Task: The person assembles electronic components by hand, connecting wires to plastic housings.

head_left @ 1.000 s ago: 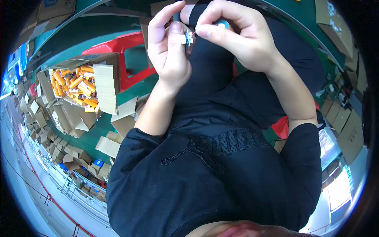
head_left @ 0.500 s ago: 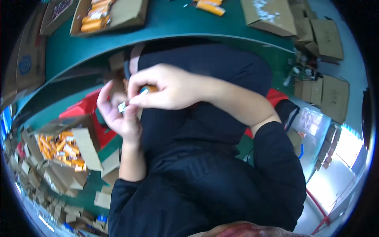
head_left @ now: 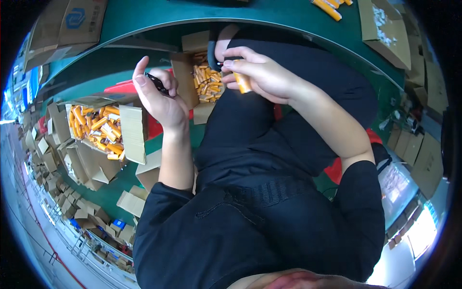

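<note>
My right hand (head_left: 267, 77) is over my lap, its fingers closed loosely round an orange cylindrical battery (head_left: 242, 83). A thin wire end seems to show near its fingertips. To the left, my left hand (head_left: 161, 98) is raised with the thumb up, its fingers curled round a small black object with light specks (head_left: 158, 85); its exact kind cannot be made out. The hands are apart. Behind them, an open cardboard box (head_left: 184, 79) holds many orange batteries (head_left: 208, 83). Left of my left forearm stands another open box (head_left: 132, 135) full of orange batteries (head_left: 98, 127).
A green worktable (head_left: 192, 12) curves across the far side, with a few orange batteries (head_left: 329, 7) on it. At its right is a carton (head_left: 392, 48) of small white parts. A closed carton (head_left: 62, 33) stands far left. More boxes (head_left: 86, 212) crowd the lower left.
My hands have separated: the right has moved right with the battery, and the left has risen and now shows the black object. The view has shifted, bringing the box behind my hands into sight.
</note>
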The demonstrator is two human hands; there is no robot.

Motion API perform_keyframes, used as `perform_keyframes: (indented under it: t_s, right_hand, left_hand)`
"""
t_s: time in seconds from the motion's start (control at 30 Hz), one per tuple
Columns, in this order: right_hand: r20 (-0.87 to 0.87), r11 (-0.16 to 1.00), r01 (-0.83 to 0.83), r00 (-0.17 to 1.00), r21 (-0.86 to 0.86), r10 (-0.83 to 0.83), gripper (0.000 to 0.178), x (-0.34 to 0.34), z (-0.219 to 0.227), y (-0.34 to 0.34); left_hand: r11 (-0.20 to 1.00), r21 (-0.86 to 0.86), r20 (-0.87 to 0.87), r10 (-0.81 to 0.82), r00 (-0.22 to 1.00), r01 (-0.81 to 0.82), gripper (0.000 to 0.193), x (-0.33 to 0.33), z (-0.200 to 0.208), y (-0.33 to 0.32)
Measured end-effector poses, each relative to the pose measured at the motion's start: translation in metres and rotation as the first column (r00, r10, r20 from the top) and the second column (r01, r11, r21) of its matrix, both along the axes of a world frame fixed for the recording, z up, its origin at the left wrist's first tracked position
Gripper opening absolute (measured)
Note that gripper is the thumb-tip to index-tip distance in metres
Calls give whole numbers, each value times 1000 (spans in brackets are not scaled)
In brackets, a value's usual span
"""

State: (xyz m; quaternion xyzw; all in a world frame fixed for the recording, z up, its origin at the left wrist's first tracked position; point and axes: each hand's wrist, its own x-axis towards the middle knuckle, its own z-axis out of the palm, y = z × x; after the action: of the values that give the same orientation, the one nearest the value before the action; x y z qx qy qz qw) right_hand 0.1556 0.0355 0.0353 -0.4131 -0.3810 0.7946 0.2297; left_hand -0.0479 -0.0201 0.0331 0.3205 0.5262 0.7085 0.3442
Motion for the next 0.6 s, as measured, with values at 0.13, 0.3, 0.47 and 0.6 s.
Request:
perform_keyframes:
  t_s: [0.13,0.3,0.47,0.6]
  right_hand:
    - [-129,992,103,985,-77,-112,38,-21,-6,-18]
    - [-206,977,-14,977,213,59,36,-15,1,4]
    - [28,697,59,993,715,-113,26,32,29,58]
    - [247,543,52,852,838,-463,18,78,35,118]
  left_hand:
    - [1000,-15,39,10,999,-9,48,3,-1,-7]
    - [999,-39,45,-13,999,15,47,15,-3,-9]
    - [999,-27,-3,-43,999,43,46,11,-2,-10]
    - [997,-36,-55,-68,996,66,46,14,-8,-11]
